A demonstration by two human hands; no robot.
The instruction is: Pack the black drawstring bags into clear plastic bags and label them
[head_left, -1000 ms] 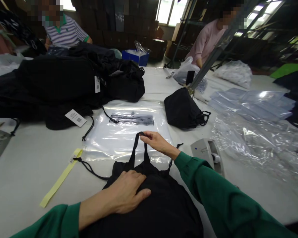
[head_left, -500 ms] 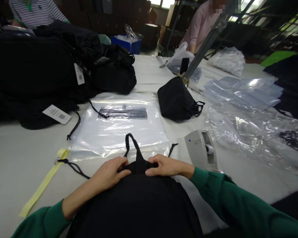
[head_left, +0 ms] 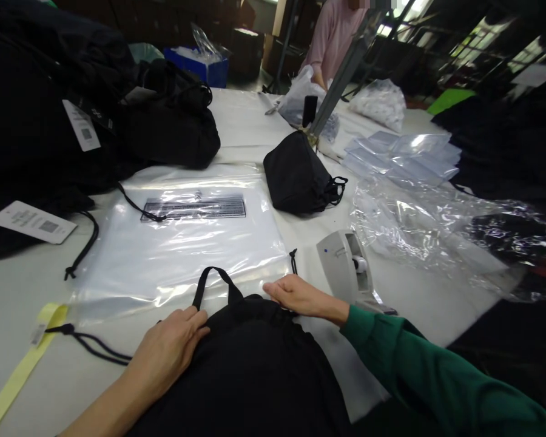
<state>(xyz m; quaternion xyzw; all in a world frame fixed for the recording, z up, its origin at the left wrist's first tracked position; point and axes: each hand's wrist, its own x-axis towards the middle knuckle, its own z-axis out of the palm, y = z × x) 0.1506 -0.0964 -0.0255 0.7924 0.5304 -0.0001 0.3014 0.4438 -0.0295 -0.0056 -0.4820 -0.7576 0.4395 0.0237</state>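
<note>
Stretching from near to far, the white-covered table (head_left: 241, 121) carries everything at work. A dark heap of black bags (head_left: 27, 152) fills the far left. Next in bulk is the black bag (head_left: 259, 376) being handled, lying at the near middle with its top end pointing far and its lower end out of view. Just beyond it lies a flat stack of clear plastic bags (head_left: 209, 237), with loose clear film (head_left: 400, 218) to the right. A smaller black pouch (head_left: 295, 176) sits at the stack's far right, and a grey dispenser (head_left: 339, 264) stands nearer.

The left hand (head_left: 173, 343) lies at the bag's upper left edge, fingers bunched narrow; whether they pinch the cloth cannot be told. The right hand (head_left: 295, 294) is at the upper right edge, thumb and forefinger close together, with any cloth between them hidden.

Judging by this, the bag is laid out, but straightening its top edge looks unfinished: the right side is puckered, the handle loop (head_left: 216, 269) stands free over the stack, and a knotted cord (head_left: 68, 329) trails left beside a yellow strip (head_left: 16, 382).
</note>
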